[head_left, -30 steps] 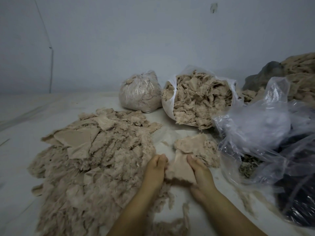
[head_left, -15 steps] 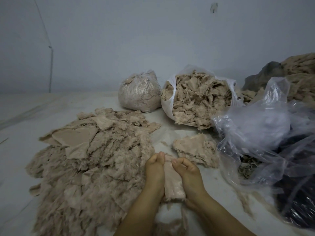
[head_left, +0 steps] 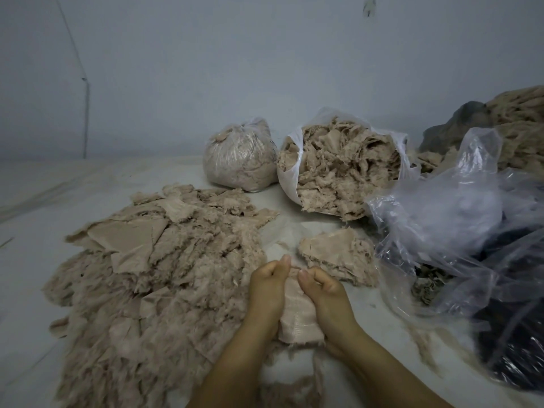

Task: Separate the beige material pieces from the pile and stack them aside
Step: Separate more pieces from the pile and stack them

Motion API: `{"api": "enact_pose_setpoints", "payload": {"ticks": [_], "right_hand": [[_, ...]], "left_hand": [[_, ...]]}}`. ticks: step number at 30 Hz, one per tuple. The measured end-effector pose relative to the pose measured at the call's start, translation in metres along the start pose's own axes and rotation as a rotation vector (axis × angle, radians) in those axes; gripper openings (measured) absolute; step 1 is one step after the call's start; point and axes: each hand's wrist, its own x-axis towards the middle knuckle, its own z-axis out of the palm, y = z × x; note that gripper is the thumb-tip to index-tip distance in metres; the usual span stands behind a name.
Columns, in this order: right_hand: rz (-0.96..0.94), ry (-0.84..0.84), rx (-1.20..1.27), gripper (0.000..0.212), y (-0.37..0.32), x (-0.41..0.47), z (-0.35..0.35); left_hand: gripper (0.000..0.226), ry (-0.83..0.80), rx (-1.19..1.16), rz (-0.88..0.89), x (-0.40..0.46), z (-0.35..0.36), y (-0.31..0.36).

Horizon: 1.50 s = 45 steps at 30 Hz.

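A big loose pile of frayed beige material pieces [head_left: 153, 275] spreads over the white surface at the left. A small stack of beige pieces [head_left: 338, 257] lies to the right of it. Between pile and stack, both hands hold one beige piece [head_left: 297, 319] upright. My left hand [head_left: 268, 287] pinches its top edge from the left, and my right hand [head_left: 323, 290] pinches the same edge from the right, thumbs nearly touching. The lower part of the piece hangs between my wrists.
A tied clear bag of beige scraps [head_left: 240, 159] and an open white bag full of scraps [head_left: 344, 169] stand at the back. Crumpled clear plastic [head_left: 459, 219] over dark material fills the right side. More beige material [head_left: 518, 125] is heaped far right. A grey wall rises behind.
My hands have drawn together from the small stack toward me, bringing the beige piece from spread flat to folded narrow and held upright between them.
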Motion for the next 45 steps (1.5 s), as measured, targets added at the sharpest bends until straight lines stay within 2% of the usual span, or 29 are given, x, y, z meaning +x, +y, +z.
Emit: {"api": "enact_pose_setpoints", "payload": {"ticks": [5, 9, 12, 15, 18, 21, 23, 25, 27, 29, 32, 37, 40, 43, 45], "right_hand": [[0.093, 0.022, 0.142, 0.020, -0.001, 0.000, 0.003], [0.149, 0.019, 0.255, 0.017, 0.001, 0.001, 0.002], [0.131, 0.009, 0.215, 0.028, 0.003, 0.003, 0.001], [0.058, 0.032, 0.013, 0.032, 0.004, 0.002, 0.003], [0.057, 0.079, 0.028, 0.026, 0.004, 0.002, 0.004], [0.097, 0.107, 0.125, 0.022, 0.002, 0.003, 0.002], [0.091, 0.104, 0.138, 0.022, 0.002, 0.004, 0.001], [0.077, 0.118, 0.111, 0.022, 0.003, 0.005, 0.000], [0.047, 0.159, 0.075, 0.024, 0.002, 0.006, -0.001], [0.008, 0.241, 0.021, 0.027, 0.001, 0.008, -0.004], [-0.048, 0.338, -0.035, 0.030, 0.000, 0.010, -0.007], [-0.156, 0.356, -0.119, 0.032, -0.004, 0.016, -0.004], [-0.203, 0.438, -0.251, 0.033, -0.021, 0.040, -0.005], [-0.169, 0.493, -0.317, 0.027, -0.044, 0.075, -0.019], [-0.049, 0.428, -0.542, 0.028, -0.050, 0.087, -0.033]], "left_hand": [[0.032, -0.003, -0.174, -0.210, 0.001, 0.001, 0.000], [0.034, -0.076, -0.271, -0.246, 0.000, 0.002, 0.003], [0.036, -0.078, -0.204, -0.134, -0.003, 0.001, -0.002], [0.046, -0.086, -0.062, -0.035, -0.007, 0.004, -0.004], [0.050, -0.023, -0.019, -0.048, -0.006, 0.003, -0.003], [0.050, 0.095, -0.094, -0.143, -0.002, -0.002, -0.005], [0.051, 0.131, -0.071, -0.121, -0.001, -0.005, -0.004], [0.059, 0.047, 0.033, -0.086, -0.001, -0.004, -0.004], [0.063, -0.158, 0.112, -0.114, -0.006, -0.001, -0.002], [0.045, -0.259, 0.203, -0.083, -0.008, -0.002, -0.003], [0.030, -0.183, 0.221, -0.009, -0.007, -0.010, -0.005], [0.033, -0.199, 0.185, -0.044, -0.004, -0.020, 0.002], [0.036, -0.090, 0.281, 0.043, 0.008, -0.033, 0.011], [0.045, -0.003, 0.402, 0.187, 0.018, -0.049, 0.020], [0.043, -0.026, 0.531, 0.265, 0.021, -0.063, 0.019]]}}
